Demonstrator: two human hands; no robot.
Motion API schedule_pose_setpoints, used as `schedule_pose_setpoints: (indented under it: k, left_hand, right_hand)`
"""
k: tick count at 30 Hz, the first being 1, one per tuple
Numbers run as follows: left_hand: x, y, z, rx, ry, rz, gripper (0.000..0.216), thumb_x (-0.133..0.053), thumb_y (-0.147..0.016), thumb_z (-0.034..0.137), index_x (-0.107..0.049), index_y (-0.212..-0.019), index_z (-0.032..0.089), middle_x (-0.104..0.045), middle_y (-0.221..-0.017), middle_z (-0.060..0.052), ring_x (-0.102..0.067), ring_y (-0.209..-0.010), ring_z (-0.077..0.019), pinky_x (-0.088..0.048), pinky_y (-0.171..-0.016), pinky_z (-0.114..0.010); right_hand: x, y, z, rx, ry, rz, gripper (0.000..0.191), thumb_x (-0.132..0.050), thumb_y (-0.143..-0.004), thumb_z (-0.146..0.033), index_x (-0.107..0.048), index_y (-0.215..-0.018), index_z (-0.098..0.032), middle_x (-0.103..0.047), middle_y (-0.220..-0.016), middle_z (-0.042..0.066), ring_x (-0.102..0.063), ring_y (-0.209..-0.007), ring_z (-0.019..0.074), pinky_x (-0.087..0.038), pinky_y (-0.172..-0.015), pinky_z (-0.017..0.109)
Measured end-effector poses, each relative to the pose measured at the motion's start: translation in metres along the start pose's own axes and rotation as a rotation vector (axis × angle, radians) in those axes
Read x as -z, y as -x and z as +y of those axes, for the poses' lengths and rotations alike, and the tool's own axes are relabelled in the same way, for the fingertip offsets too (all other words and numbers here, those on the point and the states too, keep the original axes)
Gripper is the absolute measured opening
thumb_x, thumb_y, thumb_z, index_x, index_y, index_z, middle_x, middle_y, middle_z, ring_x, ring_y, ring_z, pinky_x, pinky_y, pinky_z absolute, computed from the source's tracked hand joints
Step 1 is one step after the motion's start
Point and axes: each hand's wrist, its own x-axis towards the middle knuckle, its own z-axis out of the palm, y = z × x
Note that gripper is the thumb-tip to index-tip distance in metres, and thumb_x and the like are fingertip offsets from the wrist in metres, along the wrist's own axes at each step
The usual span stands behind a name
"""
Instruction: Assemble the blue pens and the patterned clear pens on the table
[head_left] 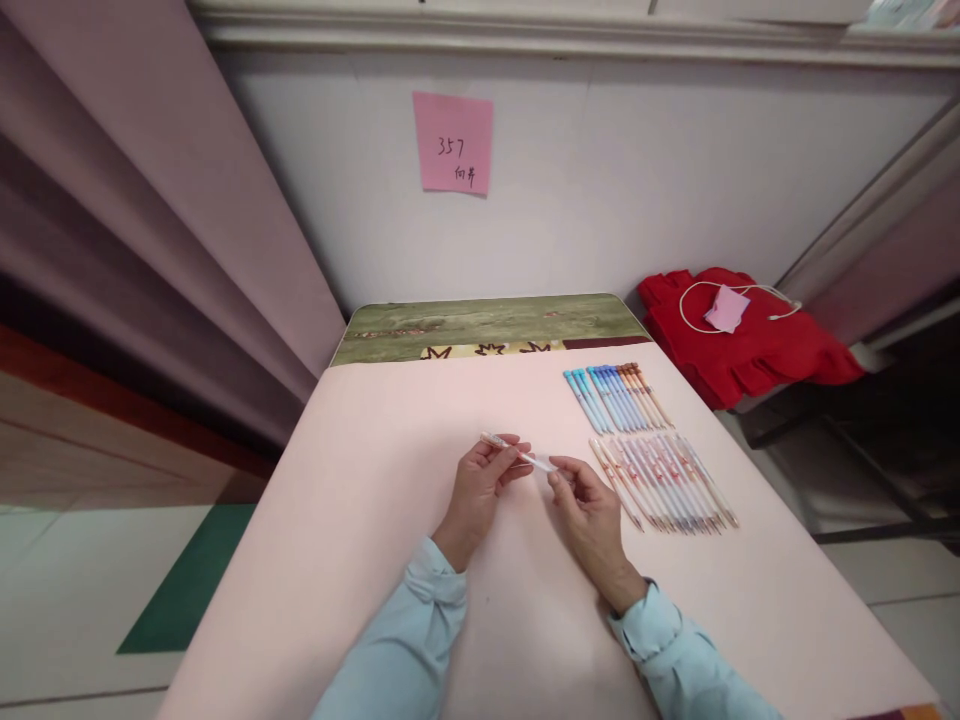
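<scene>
Over the middle of the table, my left hand [487,485] is closed around a slim pale pen [529,458], one end of which sticks out past the fingers at the upper left. My right hand [589,505] pinches the other end of the same pen between thumb and fingers; that tip is mostly hidden. To the right lie two rows of pens side by side. The far row has blue pens [607,398] and brown-topped pens [643,395]. Nearer, a row of whitish, pink-marked pens [660,485] lies close beside my right hand.
A pale pink cover [360,520] lies on the table, with a green patterned strip [480,320] along its back edge. Behind stands a white wall bearing a pink note [453,143]. Red cloth [750,345] with a white cable sits at right; a curtain [187,170] hangs at left.
</scene>
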Motion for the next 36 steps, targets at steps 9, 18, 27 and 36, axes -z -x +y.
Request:
schedule_pose_setpoints:
  k: [9, 18, 27, 36]
  left_hand:
    - [-0.0012, -0.0005, 0.0018, 0.027, -0.002, 0.045, 0.030, -0.078, -0.074, 0.029, -0.065, -0.096, 0.012, -0.073, -0.091, -0.009, -0.069, -0.075, -0.0149, -0.058, -0.069, -0.025]
    - [-0.0042, 0.0024, -0.0021, 0.037, -0.003, 0.003, 0.025, -0.074, -0.078, 0.030, -0.066, -0.094, 0.013, -0.073, -0.093, -0.009, -0.069, -0.075, -0.0141, -0.058, -0.072, -0.026]
    - [-0.0076, 0.0033, -0.0020, 0.027, 0.006, -0.022, 0.024, -0.074, -0.078, 0.030, -0.066, -0.093, 0.013, -0.073, -0.093, -0.009, -0.069, -0.081, -0.0148, -0.057, -0.078, -0.028]
    - [-0.0098, 0.0068, -0.0033, 0.036, -0.069, -0.056, 0.027, -0.072, -0.080, 0.036, -0.063, -0.095, 0.015, -0.073, -0.093, -0.008, -0.069, -0.075, -0.0157, -0.058, -0.070, -0.028]
  right_hand:
    - [-0.0025, 0.0018, -0.0004, -0.007, -0.071, -0.030, 0.022, -0.064, -0.085, -0.033, -0.055, -0.101, -0.021, -0.063, -0.089, 0.004, -0.060, -0.074, 0.0150, -0.050, -0.061, 0.024]
    - [0.0017, -0.0003, -0.0062, 0.037, 0.046, 0.077, 0.017, -0.067, -0.082, -0.033, -0.062, -0.089, -0.019, -0.060, -0.070, -0.001, -0.054, -0.060, 0.0127, -0.046, -0.059, 0.025]
    - [0.0041, -0.0020, -0.0077, -0.005, 0.054, 0.084, 0.023, -0.065, -0.084, -0.040, -0.067, -0.087, -0.017, -0.057, -0.057, -0.003, -0.049, -0.051, 0.0116, -0.042, -0.052, 0.024]
    - [0.0074, -0.0026, -0.0075, -0.039, 0.066, -0.014, 0.041, -0.049, -0.095, -0.043, -0.064, -0.067, -0.018, -0.056, -0.052, -0.001, -0.051, -0.048, 0.0112, -0.041, -0.050, 0.022]
